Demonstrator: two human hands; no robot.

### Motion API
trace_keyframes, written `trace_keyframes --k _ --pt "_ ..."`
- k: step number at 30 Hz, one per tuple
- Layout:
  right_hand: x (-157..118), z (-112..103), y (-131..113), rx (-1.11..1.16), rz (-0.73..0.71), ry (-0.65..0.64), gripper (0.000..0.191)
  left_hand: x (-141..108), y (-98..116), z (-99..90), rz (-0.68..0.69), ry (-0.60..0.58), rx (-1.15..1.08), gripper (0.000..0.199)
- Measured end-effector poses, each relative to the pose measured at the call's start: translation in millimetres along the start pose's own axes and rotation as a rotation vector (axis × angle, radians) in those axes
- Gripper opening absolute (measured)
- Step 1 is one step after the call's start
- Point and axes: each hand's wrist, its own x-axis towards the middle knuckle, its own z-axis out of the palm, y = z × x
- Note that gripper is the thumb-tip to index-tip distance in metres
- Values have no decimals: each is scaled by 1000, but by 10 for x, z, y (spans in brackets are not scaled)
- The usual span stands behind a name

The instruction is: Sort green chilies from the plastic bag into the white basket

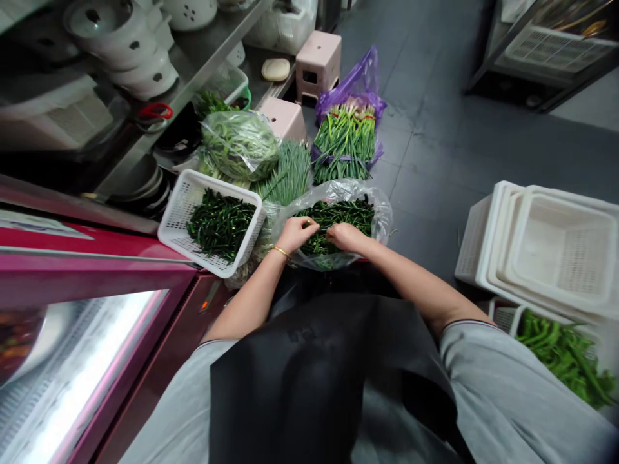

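A clear plastic bag (382, 212), its mouth spread wide in front of me, holds a heap of slender dark green vegetables (338, 209). Over the left part of this heap my left hand (296, 233) pinches a slender green piece between thumb and fingers. My right hand (345, 237) is closed over the heap, close beside the left; whatever its fingers hold is hidden. To the left a white perforated basket (176, 219) stands tilted, with a pile of similar glossy dark green pieces (220, 222) inside.
Beyond the bag lie bundled green stalks (345, 138) on purple plastic (370, 71). Bagged greens (239, 145) and pink stools (319, 61) stand left of them. Stacked white baskets (561, 245) and green peppers (565, 354) are at right; a glass-fronted cabinet (97, 277) is at left.
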Motion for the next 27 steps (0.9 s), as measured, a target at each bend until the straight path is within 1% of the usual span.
trace_keyframes --k 1,2,4,5,7,9,10,12,14,16,17,18,19,20,22,23,24,25,26,27 --pt "-6 -76 60 69 -18 25 24 -7 -16 42 15 -65 12 16" --pt "-26 -176 123 148 -33 59 22 -3 -28 91 30 -127 18 18" --pt "-94 -396 231 320 -29 138 20 38 -40 191 68 -201 17 22" --pt "-130 -494 267 408 -11 170 20 72 -39 232 91 -211 11 21" --pt "-182 -625 295 580 22 200 22 149 -23 279 140 -191 -1 17" --pt "-191 -663 276 706 28 197 22 212 11 268 190 -161 15 18" --pt "-180 -656 255 734 27 193 21 232 32 244 213 -156 39 18" --pt "-139 -623 204 694 21 207 19 246 79 171 242 -168 91 19" --pt "-92 -593 161 538 19 280 15 234 124 82 214 -202 106 23" --pt "-63 -574 141 364 48 395 12 215 159 -1 132 -205 81 30" --pt "-61 -563 142 316 79 442 12 207 170 -34 81 -195 50 31" --pt "-70 -550 149 315 109 459 12 200 177 -58 18 -179 -1 31" --pt "-88 -532 161 367 130 442 12 196 182 -73 -55 -155 -75 29" --pt "-114 -509 177 467 133 396 12 192 186 -76 -131 -128 -166 25" --pt "-178 -461 220 745 84 278 16 185 197 -55 -246 -67 -341 16" --pt "-209 -440 248 885 46 236 21 181 204 -35 -275 -51 -405 12" --pt "-237 -425 280 1000 11 216 28 174 212 -15 -285 -59 -453 10" --pt "-260 -418 316 1073 -13 204 33 165 218 1 -285 -93 -494 10" --pt "-277 -417 355 1094 -22 184 37 155 219 9 -284 -137 -533 12" --pt "-287 -422 392 1057 -10 150 38 146 213 7 -285 -180 -575 15"
